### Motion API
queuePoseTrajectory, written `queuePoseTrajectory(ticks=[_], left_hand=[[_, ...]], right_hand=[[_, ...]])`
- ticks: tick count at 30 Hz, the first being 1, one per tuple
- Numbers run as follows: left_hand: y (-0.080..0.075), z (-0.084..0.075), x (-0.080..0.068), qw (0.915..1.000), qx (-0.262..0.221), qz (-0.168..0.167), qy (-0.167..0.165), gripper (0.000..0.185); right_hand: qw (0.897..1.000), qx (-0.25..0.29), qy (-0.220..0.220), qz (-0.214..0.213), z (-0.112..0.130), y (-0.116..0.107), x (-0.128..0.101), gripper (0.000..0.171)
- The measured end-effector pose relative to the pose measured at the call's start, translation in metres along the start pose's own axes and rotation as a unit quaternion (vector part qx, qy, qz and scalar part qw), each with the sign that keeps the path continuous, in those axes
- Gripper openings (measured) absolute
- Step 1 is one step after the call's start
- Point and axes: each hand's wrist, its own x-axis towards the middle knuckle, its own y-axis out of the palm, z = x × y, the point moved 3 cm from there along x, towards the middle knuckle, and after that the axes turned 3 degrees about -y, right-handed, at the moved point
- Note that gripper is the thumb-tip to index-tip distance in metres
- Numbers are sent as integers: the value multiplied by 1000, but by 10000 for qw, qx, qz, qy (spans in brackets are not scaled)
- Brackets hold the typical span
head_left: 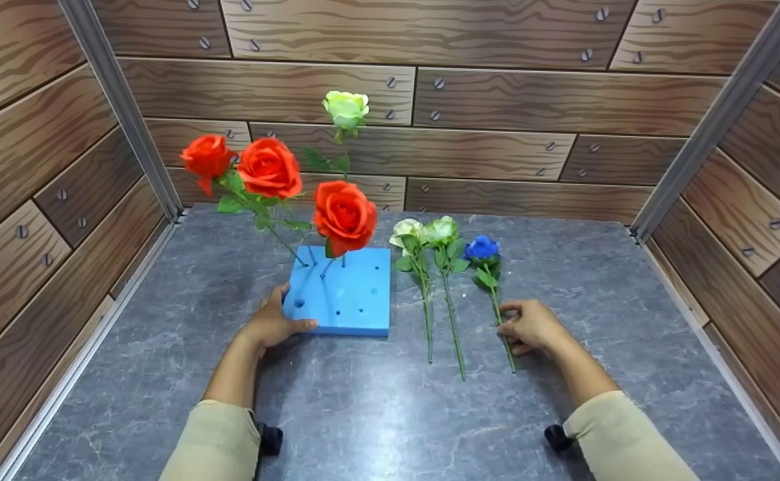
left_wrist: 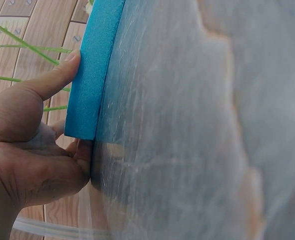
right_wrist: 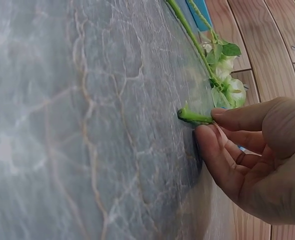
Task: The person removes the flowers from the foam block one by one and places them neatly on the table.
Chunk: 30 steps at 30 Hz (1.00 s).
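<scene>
My left hand (head_left: 274, 322) grips the near left corner of a blue block (head_left: 356, 290) with small holes in its top. In the left wrist view, the thumb (left_wrist: 62, 75) lies against the block's side (left_wrist: 90, 95), with fingers bent around the corner. Three red roses (head_left: 270, 167) and one pale green rose (head_left: 346, 110) stand in the block on tilted or upright stems. On the right, a blue rose (head_left: 482, 248) lies on the table, its stem between the thumb and fingers of my right hand (head_left: 530, 326). The right wrist view shows the stem's cut end (right_wrist: 192, 116) at the fingertips.
Two whitish-green roses, a left one (head_left: 408, 232) and a right one (head_left: 441, 230), lie between the block and the blue rose, stems toward me. Wood-patterned panels (head_left: 497, 100) wall the grey marbled table (head_left: 376, 414) at the back and both sides.
</scene>
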Motion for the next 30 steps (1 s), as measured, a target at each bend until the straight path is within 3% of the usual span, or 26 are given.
queuePoseTrajectory(ticks=[11, 22, 30], left_hand=[[-1, -1, -2, 10000, -66, -14, 54, 115], [-1, 1, 0, 9999, -113, 4, 14, 115], [0, 0, 1, 10000, -82, 14, 4, 115]], right_hand=[[9995, -219, -128, -167, 9, -4, -3, 55], [9871, -1153, -913, -626, 33, -2, 1, 46], [9837, -1108, -1183, -783, 53, 13, 2, 42]])
